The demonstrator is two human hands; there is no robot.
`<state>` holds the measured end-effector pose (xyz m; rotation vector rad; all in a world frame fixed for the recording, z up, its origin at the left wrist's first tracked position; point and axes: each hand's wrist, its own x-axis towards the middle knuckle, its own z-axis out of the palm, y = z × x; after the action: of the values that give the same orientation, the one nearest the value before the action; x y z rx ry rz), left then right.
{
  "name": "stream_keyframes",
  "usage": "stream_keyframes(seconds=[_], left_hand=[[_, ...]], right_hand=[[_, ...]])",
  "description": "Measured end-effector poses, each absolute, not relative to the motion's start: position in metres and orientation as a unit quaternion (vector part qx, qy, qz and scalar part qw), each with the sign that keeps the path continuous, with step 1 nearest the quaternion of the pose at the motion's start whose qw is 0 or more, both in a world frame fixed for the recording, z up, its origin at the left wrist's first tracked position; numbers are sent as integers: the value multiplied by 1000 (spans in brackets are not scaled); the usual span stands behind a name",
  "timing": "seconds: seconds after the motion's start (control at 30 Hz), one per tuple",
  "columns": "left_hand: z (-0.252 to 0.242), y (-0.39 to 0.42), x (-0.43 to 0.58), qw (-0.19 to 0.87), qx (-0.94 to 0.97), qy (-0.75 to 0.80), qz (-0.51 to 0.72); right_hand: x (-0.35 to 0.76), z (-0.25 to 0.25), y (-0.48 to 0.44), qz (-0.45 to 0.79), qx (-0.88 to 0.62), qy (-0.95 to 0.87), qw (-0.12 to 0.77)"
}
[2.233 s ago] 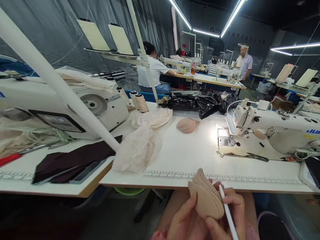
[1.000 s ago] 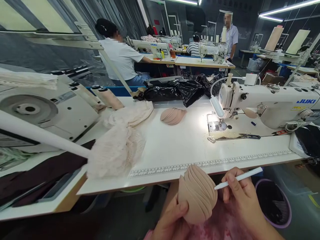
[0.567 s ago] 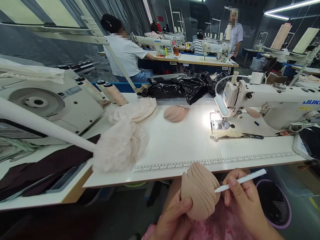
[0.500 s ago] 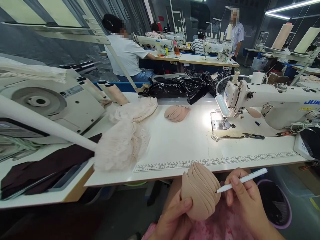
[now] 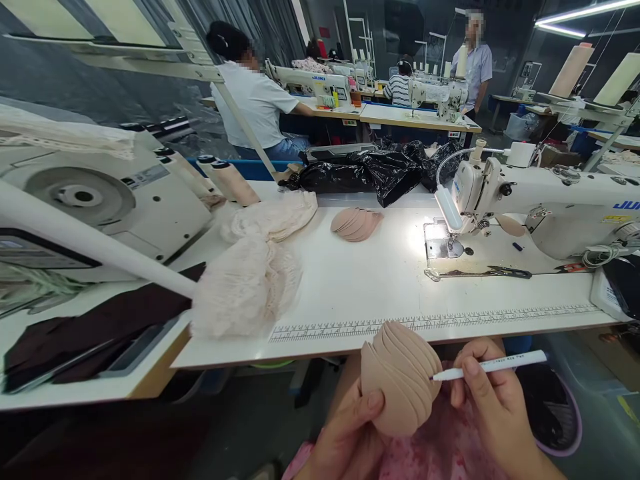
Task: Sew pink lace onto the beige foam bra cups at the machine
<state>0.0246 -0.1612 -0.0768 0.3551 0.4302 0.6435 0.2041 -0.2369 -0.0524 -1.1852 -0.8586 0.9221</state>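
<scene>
My left hand is closed on a fanned stack of beige rounded fabric pieces, its thumb pressing the front piece. The stack is held over my lap, just off the table's front edge. In my right hand is a slim white marker pen, pinched between thumb and fingers. Its dark tip points left and meets the right edge of the stack, or lies very close to it. On the table behind rests another fanned pile of pinkish-beige pieces.
A white sewing machine stands at the right, with black thread snips by its plate. Cream lace fabric lies at the left, near thread cones. Black plastic bags line the back edge. A purple-rimmed bin sits below right. Other people are beyond.
The pen has swung to a flatter angle, its back end now farther right and a little lower. The stack stays in my left hand, nearly still. The whole view has shifted slightly.
</scene>
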Motion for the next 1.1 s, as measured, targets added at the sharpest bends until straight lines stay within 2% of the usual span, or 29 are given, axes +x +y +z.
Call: stream_keyframes(seconds=[0.27,0.7,0.97,1.1], left_hand=[[-78,-161,24,913,174,201,310],[-75,-161,24,903,197,213,318],[-75,-161,26,898,202,222,321],[-69,-160,28,895,216,228,315]], right_hand=[[202,-60,-234,486,-470,-325,661],[202,-56,-237,426,-498,-386,650],[201,-49,-237,468,-485,-367,641],[205,-41,-234,443,-512,-364,639]])
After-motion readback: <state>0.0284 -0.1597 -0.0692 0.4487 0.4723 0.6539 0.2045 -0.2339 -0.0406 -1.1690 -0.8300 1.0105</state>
